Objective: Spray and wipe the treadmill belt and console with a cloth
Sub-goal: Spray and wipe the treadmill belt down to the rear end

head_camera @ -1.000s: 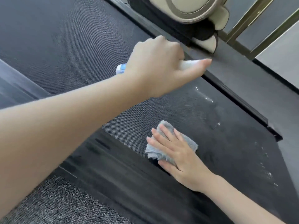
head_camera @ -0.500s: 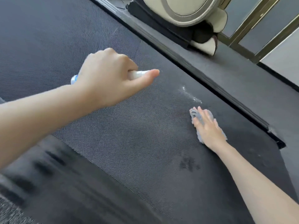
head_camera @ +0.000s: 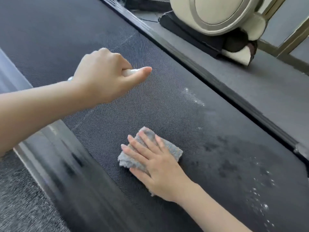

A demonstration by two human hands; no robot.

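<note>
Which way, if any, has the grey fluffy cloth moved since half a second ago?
Yes. The grey fluffy cloth slid away from the white spray droplets, toward the left side rail.

Single head view, close above treadmill belt [head_camera: 50,39], facing forward and down; lower-left blurred, detail there unsure.
</note>
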